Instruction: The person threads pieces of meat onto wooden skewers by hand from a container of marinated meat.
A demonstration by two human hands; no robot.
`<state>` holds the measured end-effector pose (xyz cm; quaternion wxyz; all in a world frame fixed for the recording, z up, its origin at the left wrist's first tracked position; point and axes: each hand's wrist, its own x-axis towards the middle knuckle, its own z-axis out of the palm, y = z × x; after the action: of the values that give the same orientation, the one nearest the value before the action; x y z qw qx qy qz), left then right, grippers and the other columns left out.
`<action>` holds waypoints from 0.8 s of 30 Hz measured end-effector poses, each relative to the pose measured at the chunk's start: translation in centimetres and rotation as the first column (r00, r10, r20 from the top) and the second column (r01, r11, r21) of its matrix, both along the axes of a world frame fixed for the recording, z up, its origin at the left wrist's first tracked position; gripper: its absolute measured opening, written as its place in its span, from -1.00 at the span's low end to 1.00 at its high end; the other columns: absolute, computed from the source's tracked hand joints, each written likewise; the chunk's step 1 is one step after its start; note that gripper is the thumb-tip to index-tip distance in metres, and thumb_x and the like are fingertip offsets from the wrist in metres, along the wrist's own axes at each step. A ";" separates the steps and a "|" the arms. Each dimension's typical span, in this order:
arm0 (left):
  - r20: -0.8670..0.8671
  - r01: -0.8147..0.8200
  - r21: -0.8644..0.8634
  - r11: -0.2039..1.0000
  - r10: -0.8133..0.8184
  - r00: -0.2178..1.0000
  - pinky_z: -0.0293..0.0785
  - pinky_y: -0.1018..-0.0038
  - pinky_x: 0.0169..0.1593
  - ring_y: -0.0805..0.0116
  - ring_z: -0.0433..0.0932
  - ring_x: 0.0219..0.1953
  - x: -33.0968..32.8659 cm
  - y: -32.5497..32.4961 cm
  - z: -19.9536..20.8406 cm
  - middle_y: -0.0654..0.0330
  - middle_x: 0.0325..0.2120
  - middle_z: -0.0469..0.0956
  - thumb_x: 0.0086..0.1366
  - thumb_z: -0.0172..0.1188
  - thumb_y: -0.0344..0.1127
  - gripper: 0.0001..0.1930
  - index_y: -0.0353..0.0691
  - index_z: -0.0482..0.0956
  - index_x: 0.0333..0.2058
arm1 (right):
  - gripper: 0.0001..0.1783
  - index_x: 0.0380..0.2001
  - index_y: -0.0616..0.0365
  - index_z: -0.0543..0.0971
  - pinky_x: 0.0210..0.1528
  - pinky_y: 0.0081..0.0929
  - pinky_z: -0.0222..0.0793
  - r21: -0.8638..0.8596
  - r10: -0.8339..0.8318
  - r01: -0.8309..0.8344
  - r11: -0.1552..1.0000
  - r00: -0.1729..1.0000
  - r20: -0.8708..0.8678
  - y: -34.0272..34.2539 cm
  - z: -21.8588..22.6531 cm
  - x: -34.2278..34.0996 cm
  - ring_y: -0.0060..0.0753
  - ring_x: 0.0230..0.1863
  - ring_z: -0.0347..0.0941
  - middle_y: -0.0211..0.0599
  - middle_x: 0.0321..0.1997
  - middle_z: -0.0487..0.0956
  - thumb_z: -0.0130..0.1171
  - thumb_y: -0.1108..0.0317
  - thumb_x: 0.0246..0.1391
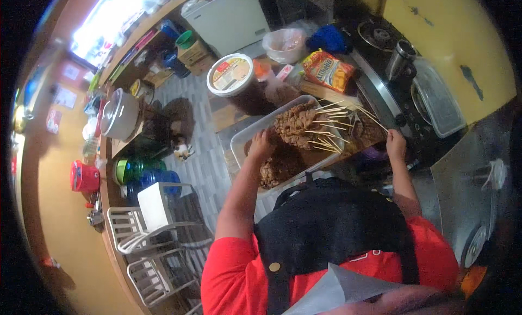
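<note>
While the right hand (396, 145) pinches a wooden skewer (375, 120), the left hand (261, 144) touches meat (293, 126) in a plastic tray (243, 138), its grip impossible to tell.

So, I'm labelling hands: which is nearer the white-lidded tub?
Left. The left hand is at the tray, near the tub; the right hand grips a skewer farther right.

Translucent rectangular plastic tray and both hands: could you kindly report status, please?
Left hand on brown meat; right hand pinching thin wooden skewer; tray holding meat and loaded skewers; nothing visibly blocking.
</note>
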<state>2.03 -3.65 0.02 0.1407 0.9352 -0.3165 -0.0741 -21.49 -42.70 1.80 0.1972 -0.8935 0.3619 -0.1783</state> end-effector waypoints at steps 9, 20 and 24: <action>0.055 0.099 0.114 0.988 -0.106 0.993 0.18 0.15 -0.12 -0.12 0.23 -0.18 -0.3 2.1 -5.1 -0.05 -0.19 0.26 -0.05 0.07 -0.08 -0.46 -0.27 0.22 -0.13 | -0.84 -0.41 0.20 0.46 -0.45 -0.48 0.27 0.000 -0.188 0.189 0.982 0.974 0.124 2.9 2.5 -7.8 -0.32 -0.52 0.40 -0.27 -0.53 0.47 -0.05 0.36 -0.06; -0.346 0.445 0.156 0.882 -0.373 0.861 0.25 0.23 -0.11 -0.03 0.30 -0.14 -3.8 -2.2 0.3 -0.08 -0.13 0.28 -0.02 0.00 0.03 -0.49 -0.17 0.30 -0.14 | -0.84 -0.38 0.19 0.46 -0.54 -0.65 0.23 0.026 -0.224 0.226 0.974 0.933 0.281 8.2 3.9 -12.2 -0.64 -0.60 0.32 -0.41 -0.58 0.45 -0.02 0.38 -0.06; -0.371 0.535 -0.154 0.831 -0.550 0.748 0.05 0.29 0.06 -0.05 0.11 0.03 -5.8 -3.9 -1.0 -0.11 0.00 0.09 0.02 -0.05 -0.05 -0.49 -0.07 0.20 -0.03 | -0.84 -0.38 0.19 0.45 -0.52 -0.66 0.23 0.125 -0.305 0.281 0.952 0.913 0.270 10.6 5.7 -12.7 -0.63 -0.58 0.33 -0.39 -0.55 0.46 -0.01 0.38 -0.06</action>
<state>-3.80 -7.54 -0.96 0.1921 0.7646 -0.5399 -0.2951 -34.17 -32.08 7.51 0.2556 -0.7847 0.4666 -0.3181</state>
